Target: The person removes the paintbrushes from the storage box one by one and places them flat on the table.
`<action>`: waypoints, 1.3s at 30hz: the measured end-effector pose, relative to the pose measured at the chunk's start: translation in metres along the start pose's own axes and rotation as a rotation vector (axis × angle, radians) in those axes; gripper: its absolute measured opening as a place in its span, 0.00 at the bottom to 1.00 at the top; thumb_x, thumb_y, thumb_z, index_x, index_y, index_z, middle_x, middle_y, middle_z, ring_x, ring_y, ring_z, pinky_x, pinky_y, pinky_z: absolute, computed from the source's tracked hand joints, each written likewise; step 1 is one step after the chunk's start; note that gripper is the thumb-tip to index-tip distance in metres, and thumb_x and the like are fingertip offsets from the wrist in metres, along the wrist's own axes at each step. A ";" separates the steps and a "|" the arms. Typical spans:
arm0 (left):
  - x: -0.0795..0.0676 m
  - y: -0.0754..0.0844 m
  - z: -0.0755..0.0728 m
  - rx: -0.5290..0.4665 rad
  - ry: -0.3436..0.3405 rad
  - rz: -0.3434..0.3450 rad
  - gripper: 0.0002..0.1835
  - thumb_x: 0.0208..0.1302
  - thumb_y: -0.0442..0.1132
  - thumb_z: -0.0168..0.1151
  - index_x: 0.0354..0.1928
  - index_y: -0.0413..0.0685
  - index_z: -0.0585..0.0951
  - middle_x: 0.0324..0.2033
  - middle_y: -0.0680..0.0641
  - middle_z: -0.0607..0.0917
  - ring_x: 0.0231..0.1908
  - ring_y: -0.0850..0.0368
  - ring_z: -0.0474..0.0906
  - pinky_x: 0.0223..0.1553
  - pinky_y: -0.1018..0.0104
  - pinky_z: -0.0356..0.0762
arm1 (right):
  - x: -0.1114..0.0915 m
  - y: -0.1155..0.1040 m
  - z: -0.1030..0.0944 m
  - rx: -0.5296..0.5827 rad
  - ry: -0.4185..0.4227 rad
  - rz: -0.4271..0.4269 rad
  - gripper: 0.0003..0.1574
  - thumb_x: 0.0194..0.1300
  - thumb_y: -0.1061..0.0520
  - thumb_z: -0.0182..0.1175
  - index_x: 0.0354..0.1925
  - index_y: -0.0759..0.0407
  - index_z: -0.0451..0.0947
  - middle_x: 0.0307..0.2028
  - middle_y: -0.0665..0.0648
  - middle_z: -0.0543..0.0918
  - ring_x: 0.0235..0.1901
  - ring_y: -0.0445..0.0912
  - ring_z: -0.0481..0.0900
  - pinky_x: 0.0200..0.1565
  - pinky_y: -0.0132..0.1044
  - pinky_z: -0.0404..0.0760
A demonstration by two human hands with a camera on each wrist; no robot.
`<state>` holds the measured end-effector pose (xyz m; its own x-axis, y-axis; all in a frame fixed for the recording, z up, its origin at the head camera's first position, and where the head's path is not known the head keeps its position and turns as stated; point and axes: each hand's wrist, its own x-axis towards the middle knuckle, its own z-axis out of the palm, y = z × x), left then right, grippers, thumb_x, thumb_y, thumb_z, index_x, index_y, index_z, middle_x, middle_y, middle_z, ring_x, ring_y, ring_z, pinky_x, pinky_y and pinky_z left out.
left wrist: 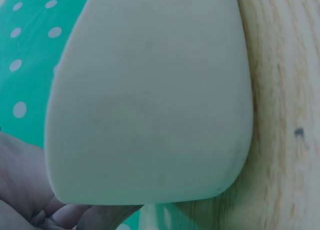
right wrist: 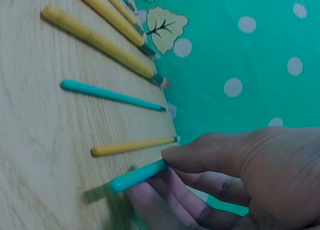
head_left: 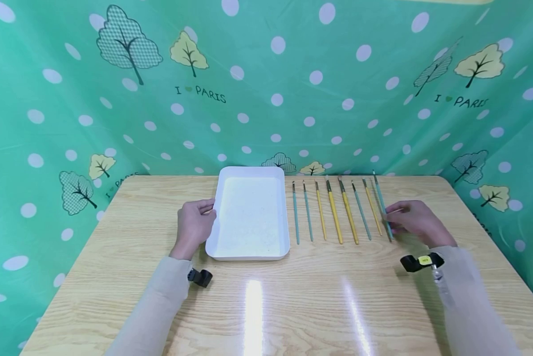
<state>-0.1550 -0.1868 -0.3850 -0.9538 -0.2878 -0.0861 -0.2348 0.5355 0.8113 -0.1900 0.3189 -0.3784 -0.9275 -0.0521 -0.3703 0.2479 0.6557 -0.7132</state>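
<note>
A white rectangular tray [head_left: 247,257] lies on the table, its inside bare. At its left side my left hand [head_left: 194,225] holds the rim, thumb and fingers right at the edge. The tray's outer wall [left wrist: 150,100] fills much of the left wrist view, partly hiding the hand. My right hand [head_left: 413,220] pinches a turquoise paintbrush [head_left: 379,198] between thumb and fingers, bristle end pointing away. In the right wrist view the brush's handle [right wrist: 137,176] is tilted and raised, its shadow apart from it on the wood. The thin yellow paintbrush [head_left: 372,207] lies just left of it.
Several more paintbrushes, turquoise and yellow, lie side by side between the tray and my right hand, among them a thick yellow paintbrush [head_left: 348,211]. A green dotted curtain [head_left: 293,113] hangs along the back edge of the wooden table [head_left: 306,296].
</note>
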 end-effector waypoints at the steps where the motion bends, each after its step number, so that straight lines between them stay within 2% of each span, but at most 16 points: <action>1: 0.000 0.000 0.000 0.000 0.001 0.000 0.19 0.73 0.32 0.57 0.63 0.39 0.80 0.59 0.37 0.84 0.59 0.43 0.83 0.54 0.55 0.86 | 0.000 0.001 -0.001 0.002 -0.002 -0.002 0.31 0.73 0.53 0.58 0.64 0.75 0.69 0.49 0.67 0.85 0.39 0.44 0.86 0.43 0.36 0.90; 12: 0.000 0.000 0.000 -0.004 0.002 0.009 0.18 0.73 0.32 0.57 0.62 0.39 0.80 0.59 0.37 0.85 0.58 0.43 0.84 0.54 0.55 0.87 | 0.002 0.006 -0.006 -0.028 0.015 0.050 0.31 0.71 0.54 0.62 0.62 0.75 0.71 0.49 0.67 0.84 0.38 0.43 0.86 0.42 0.38 0.90; 18: 0.000 0.000 -0.001 -0.002 0.004 0.013 0.18 0.73 0.32 0.57 0.62 0.39 0.81 0.59 0.36 0.85 0.58 0.43 0.84 0.54 0.55 0.87 | 0.005 0.007 -0.005 -0.030 0.024 0.050 0.29 0.71 0.56 0.62 0.61 0.76 0.71 0.46 0.65 0.85 0.37 0.43 0.86 0.42 0.40 0.91; 29: 0.000 -0.001 -0.001 -0.001 0.000 0.006 0.18 0.73 0.32 0.57 0.62 0.39 0.80 0.59 0.37 0.84 0.59 0.43 0.83 0.54 0.54 0.87 | 0.013 0.007 0.000 -0.094 0.099 0.095 0.21 0.67 0.58 0.64 0.52 0.73 0.76 0.32 0.56 0.85 0.29 0.41 0.83 0.34 0.36 0.89; 39: 0.000 0.000 0.000 0.005 0.002 -0.003 0.18 0.73 0.33 0.57 0.62 0.41 0.80 0.59 0.37 0.85 0.58 0.42 0.84 0.53 0.55 0.87 | 0.008 0.005 0.000 -0.121 0.105 0.103 0.19 0.68 0.58 0.63 0.49 0.72 0.76 0.33 0.60 0.86 0.29 0.42 0.85 0.34 0.38 0.90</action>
<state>-0.1548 -0.1867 -0.3853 -0.9527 -0.2911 -0.0875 -0.2387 0.5384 0.8082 -0.1965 0.3219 -0.3845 -0.9246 0.0948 -0.3689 0.3135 0.7394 -0.5959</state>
